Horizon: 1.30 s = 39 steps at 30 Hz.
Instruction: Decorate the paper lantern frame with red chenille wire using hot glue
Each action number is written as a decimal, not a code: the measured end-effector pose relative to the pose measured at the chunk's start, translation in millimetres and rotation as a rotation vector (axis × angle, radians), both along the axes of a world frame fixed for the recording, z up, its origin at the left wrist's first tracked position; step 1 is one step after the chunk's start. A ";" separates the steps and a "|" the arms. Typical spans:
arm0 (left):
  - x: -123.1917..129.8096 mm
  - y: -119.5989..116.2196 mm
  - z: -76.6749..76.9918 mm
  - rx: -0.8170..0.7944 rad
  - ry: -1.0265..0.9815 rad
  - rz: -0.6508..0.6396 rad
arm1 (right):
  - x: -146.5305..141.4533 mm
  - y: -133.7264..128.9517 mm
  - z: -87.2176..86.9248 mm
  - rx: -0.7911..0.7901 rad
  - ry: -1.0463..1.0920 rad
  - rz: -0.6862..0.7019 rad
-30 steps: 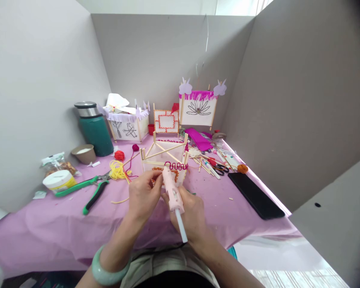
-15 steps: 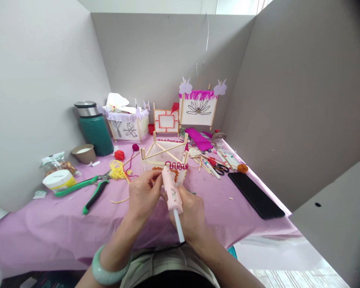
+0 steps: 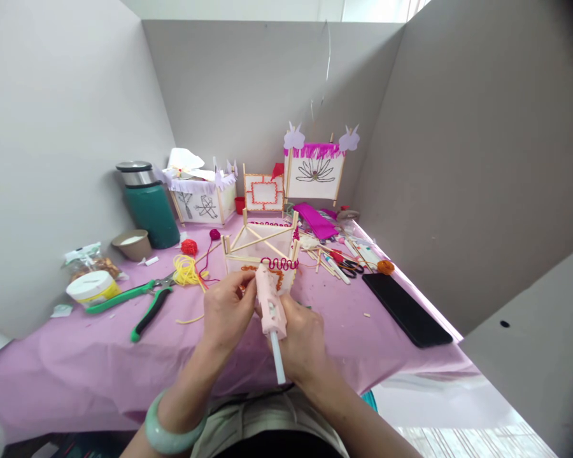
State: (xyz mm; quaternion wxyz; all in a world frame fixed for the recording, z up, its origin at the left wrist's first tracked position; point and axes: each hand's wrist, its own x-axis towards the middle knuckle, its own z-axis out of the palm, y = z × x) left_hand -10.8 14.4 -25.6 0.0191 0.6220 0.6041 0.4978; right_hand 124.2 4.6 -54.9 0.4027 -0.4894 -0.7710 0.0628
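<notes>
My right hand [image 3: 304, 331] is wrapped round the handle of a pale pink glue gun [image 3: 270, 299]. A white glue stick [image 3: 277, 359] pokes out of its back end toward me. The gun's nozzle points away, at the near side of a small wooden-stick frame [image 3: 262, 239] with paper panels. Wavy magenta yarn [image 3: 279, 263] runs along that side, above orange yarn [image 3: 253, 269]. My left hand [image 3: 229, 308] is closed in a pinch just left of the nozzle, at the frame's near side; what its fingertips hold is hidden.
Green-handled pliers [image 3: 146, 299], yellow yarn [image 3: 185, 270] and a teal bottle [image 3: 150, 213] are on the left. A black phone [image 3: 405, 310], scissors [image 3: 352, 267] and loose sticks lie on the right. Decorated paper lanterns [image 3: 203, 198] stand behind, against grey partitions [image 3: 248, 83].
The glue gun's back end and glue stick have swung slightly left. Both hands stay nearly in place, and the frame has not visibly moved.
</notes>
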 end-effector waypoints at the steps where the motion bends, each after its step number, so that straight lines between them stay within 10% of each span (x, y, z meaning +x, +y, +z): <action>1: -0.1 -0.2 0.1 0.000 0.000 0.000 | 0.2 -0.6 0.8 0.003 -0.007 -0.003; 39: 2.2 -1.9 0.8 0.000 0.015 -0.019 | 3.1 -3.6 6.3 0.027 -0.034 -0.051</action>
